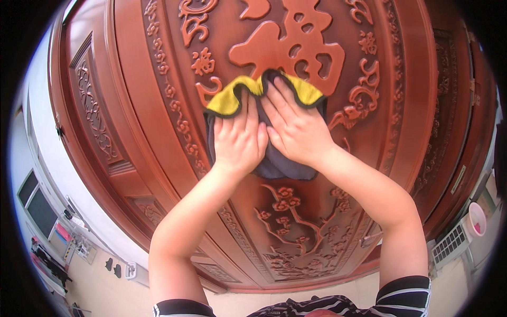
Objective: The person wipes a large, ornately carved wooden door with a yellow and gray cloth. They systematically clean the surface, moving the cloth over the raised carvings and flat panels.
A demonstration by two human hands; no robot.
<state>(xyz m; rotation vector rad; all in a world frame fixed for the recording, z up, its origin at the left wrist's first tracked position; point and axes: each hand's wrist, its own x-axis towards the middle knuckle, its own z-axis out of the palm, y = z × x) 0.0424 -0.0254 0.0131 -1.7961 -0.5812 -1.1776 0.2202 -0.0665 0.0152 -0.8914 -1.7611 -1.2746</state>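
Note:
Both hands press a two-sided cloth (pixel 287 162), dark grey with yellow folded-over corners and a black hem, against a carved red-brown wooden door (pixel 253 214). My left hand (pixel 239 142) lies on the cloth's left half, fingers pointing up. Beside it, my right hand (pixel 299 130) holds the right half with its fingers slanting up and left. The thumbs are close together near the middle. Just above the cloth rises a large raised carved character (pixel 285 47). Carved blossom branches (pixel 293 206) show below it. The surface behind the cloth is hidden.
A narrower carved panel (pixel 95 107) stands left of the door, with keys (pixel 59 128) hanging by its outer edge. Dark shoes (pixel 113 267) rest on the pale floor (pixel 119 293) at lower left. At right are a pink basin (pixel 477 220) and a grilled box (pixel 449 245).

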